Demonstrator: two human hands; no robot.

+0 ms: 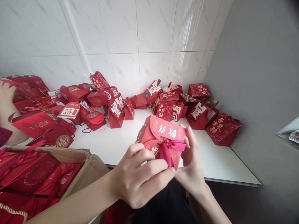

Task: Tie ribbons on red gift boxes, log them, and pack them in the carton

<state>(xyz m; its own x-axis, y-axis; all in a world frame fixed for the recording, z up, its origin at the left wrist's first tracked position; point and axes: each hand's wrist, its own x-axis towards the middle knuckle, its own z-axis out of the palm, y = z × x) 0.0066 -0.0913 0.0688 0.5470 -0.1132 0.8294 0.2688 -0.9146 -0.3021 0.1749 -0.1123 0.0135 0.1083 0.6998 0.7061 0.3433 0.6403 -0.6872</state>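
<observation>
Left hand (pixel 137 177) pinches the magenta ribbon (pixel 170 149) on a red gift box (pixel 161 130) held above the counter (pixel 116 143) edge; right hand (pixel 191 161) fingers closed on the bow (likely tightening). Pull both loops evenly, keeping the flap flat.

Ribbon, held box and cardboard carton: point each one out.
ribbon (pixel 171 148), head view, on its knot.
held box (pixel 163 127), head view, on its top flap.
cardboard carton (pixel 92 166), head view, on its folded brown flap.
</observation>
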